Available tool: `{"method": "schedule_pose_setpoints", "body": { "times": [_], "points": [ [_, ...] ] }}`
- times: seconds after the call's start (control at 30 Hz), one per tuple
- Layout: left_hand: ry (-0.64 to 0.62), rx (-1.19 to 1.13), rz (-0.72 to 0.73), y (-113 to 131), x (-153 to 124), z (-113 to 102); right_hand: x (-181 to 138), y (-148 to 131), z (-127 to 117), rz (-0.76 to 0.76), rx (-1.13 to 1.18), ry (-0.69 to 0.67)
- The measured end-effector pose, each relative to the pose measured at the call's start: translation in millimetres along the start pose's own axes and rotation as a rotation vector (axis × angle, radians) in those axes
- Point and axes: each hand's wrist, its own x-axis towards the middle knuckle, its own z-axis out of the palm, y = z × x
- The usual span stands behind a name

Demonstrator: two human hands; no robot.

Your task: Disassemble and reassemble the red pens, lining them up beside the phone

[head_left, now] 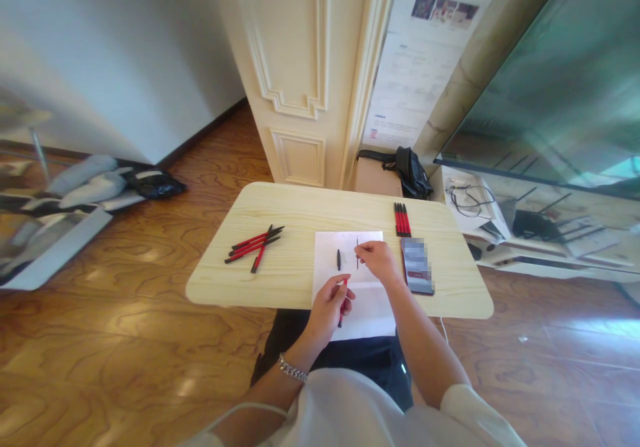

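My left hand (pixel 329 307) grips a red pen barrel (pixel 343 308) over the near edge of a white sheet of paper (pixel 367 304). Fingertips of my right hand (pixel 379 260) pinch a thin dark refill (pixel 357 252) that lies on the paper. A small black pen part (pixel 339 259) rests on the sheet just left of it. Several red and black pens (pixel 254 243) lie loosely heaped on the left of the light wooden table (pixel 280 280). A tidy row of more red pens (pixel 402 219) sits at the back right.
A dark phone-like slab (pixel 417 266) lies right of the paper. Beyond the table stand a cream panelled door (pixel 295 74), a black bag (pixel 410 170) on a box, and a low glass-fronted unit (pixel 550 227). Clothes (pixel 100 180) lie on the wooden floor at left.
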Motion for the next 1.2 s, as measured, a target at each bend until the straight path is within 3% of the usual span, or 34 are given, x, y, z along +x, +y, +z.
{"method": "schedule_pose_setpoints", "body": {
  "times": [0.13, 0.27, 0.37, 0.47, 0.57, 0.73, 1.0, 1.2],
  "points": [
    [0.048, -0.037, -0.027, 3.2, -0.4, -1.3, 0.6, -2.4, 14.7, -0.003, -0.354, 0.046],
    [0.041, -0.099, -0.086, 7.5, 0.4, -0.2, -5.1, -4.8, 21.3, -0.014, -0.445, 0.085],
    [0.038, -0.157, -0.122, 10.0, 1.3, 0.6, -13.8, -3.9, 18.4, -0.045, -0.302, 0.098],
    [0.016, -0.193, -0.164, 12.3, 2.5, 2.0, -29.3, 1.0, 18.0, -0.050, 0.031, -0.012],
    [-0.022, -0.229, -0.212, 15.8, 3.1, 5.4, -46.0, 7.6, 21.4, 0.024, 0.382, -0.151],
    [-0.048, -0.231, -0.292, 22.1, 1.4, 12.1, -57.3, 14.8, 22.0, 0.155, 0.671, -0.198],
    [-0.040, -0.146, -0.292, 20.4, -2.9, 12.6, -56.0, 16.8, 18.5, 0.114, 0.721, -0.282],
    [-0.050, 0.002, -0.248, 17.5, -2.6, 11.2, -50.1, 16.4, 13.9, 0.061, 0.470, -0.222]
  ]
}}
